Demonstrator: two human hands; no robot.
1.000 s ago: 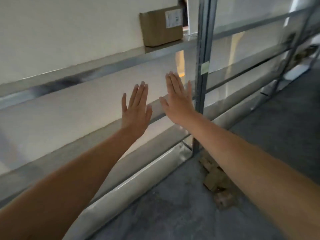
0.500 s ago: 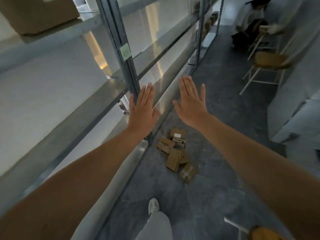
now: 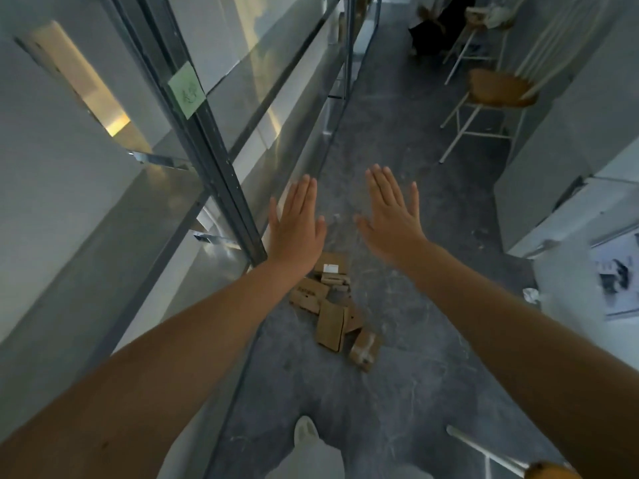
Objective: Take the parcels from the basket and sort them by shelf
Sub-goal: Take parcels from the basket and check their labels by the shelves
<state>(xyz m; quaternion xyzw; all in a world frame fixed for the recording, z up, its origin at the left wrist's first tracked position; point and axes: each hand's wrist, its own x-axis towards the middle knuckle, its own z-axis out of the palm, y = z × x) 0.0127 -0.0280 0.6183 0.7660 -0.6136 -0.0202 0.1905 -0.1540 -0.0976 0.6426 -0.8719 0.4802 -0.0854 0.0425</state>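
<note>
Hands: left hand and right hand, both stretched forward with backs up, fingers straight, thumbs toward each other. They hold nothing and are apart.

Floor: grey, beneath both hands.

Shelves: metal rack with pale boards, along the outer side of the left hand; its post passes just beside that wrist.

Chair: wooden seat, white legs, well beyond the right hand.

Parcels: heap of small brown cardboard boxes on the floor, below the hands, near the left wrist.

Note: green, on the post, above the left hand.

Shoe: pale, between the forearms.
</note>
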